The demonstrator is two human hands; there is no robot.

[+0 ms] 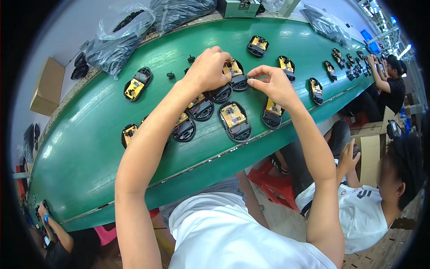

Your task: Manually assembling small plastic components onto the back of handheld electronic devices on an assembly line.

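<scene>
Several open computer mouse bases, black shells with yellow circuit boards, lie on a green work surface [89,157]. My left hand [207,68] curls its fingers against the left edge of one mouse base [238,80], gripping it. Just right of that base, my right hand [274,84] has thumb and forefinger pinched together; anything between them is too small to make out. Nearer me sit another mouse base [235,121] and, below my right wrist, a further one [272,113]. My left forearm partly covers others. Small black parts [170,75] lie left of my left hand.
Plastic bags [117,49] and a metal box [238,8] line the far edge. A cardboard box [47,85] stands at the left. One person in white [358,215] sits close on my right; others work at both ends. A red stool [273,186] stands below the edge.
</scene>
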